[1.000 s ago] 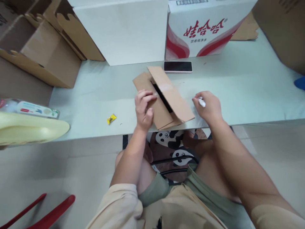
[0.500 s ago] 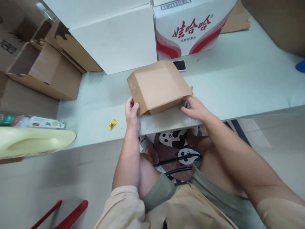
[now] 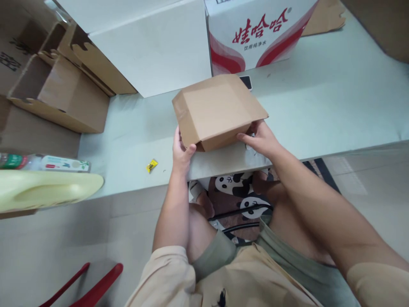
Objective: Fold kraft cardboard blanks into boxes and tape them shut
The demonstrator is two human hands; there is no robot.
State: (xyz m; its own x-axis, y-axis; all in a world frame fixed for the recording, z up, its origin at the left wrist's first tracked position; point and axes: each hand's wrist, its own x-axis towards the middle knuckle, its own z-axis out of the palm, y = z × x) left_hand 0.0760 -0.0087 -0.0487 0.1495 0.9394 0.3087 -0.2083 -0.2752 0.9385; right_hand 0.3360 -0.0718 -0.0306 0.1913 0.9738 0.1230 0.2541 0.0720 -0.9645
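Observation:
A brown cardboard box (image 3: pixel 220 108), partly folded with slanting flaps, is held tilted above the front of the table. My left hand (image 3: pixel 183 151) grips its near left corner, the thumb at the lower edge and the fingers behind the side. At the right, my right hand (image 3: pixel 258 135) holds the box's near side, with the thumb along the front and the fingers hidden under the right flap. Behind the box a phone (image 3: pixel 246 82) lies partly covered. A small yellow wrapped packet (image 3: pixel 152 165) rests on the table left of my left hand.
A white box (image 3: pixel 153 55) and a red-and-white printed carton (image 3: pixel 255 40) stand at the back of the pale green table (image 3: pixel 319 98). Open cardboard boxes (image 3: pixel 73 91) fill the left. A pale yellow container (image 3: pixel 54 189) and a bottle (image 3: pixel 14 160) lie at the left edge.
The cardboard box has shifted slightly right and its right flap sticks out farther. My right hand has moved its fingers under that flap, and my left thumb has slid along the corner.

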